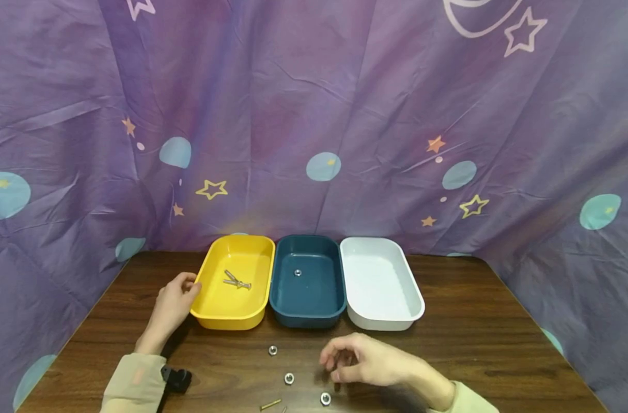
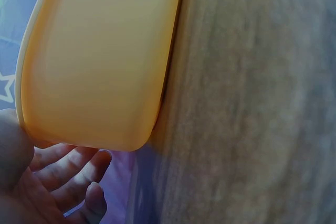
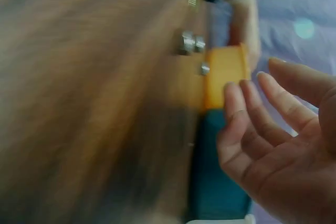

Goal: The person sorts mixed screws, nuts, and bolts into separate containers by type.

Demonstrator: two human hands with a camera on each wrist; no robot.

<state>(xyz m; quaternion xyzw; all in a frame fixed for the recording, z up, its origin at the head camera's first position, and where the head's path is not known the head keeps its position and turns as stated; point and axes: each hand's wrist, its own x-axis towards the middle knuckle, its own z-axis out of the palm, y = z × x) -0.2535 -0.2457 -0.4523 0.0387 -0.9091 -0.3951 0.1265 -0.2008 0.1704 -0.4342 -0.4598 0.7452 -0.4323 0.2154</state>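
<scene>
My left hand (image 1: 173,304) rests at the left side of the yellow tray (image 1: 231,312); its thumb touches the rim, and the other fingers curve loosely beside the wall in the left wrist view. Several silver bolts (image 1: 236,281) lie in this tray. My right hand (image 1: 368,361) hovers over the table in front of the white tray, fingers loosely bent and holding nothing. Near it on the wood are three hex nuts: a closest nut (image 1: 325,398), a middle nut (image 1: 289,378) and a farther nut (image 1: 272,350). A brass-coloured bolt (image 1: 270,404) lies at the bottom edge.
A dark blue tray (image 1: 309,301) with one nut (image 1: 298,273) inside stands between the yellow tray and the white tray (image 1: 383,287). Behind the wooden table (image 1: 479,332) hangs a purple curtain (image 1: 303,115). The tip of another thin piece (image 1: 285,409) shows at the frame's bottom.
</scene>
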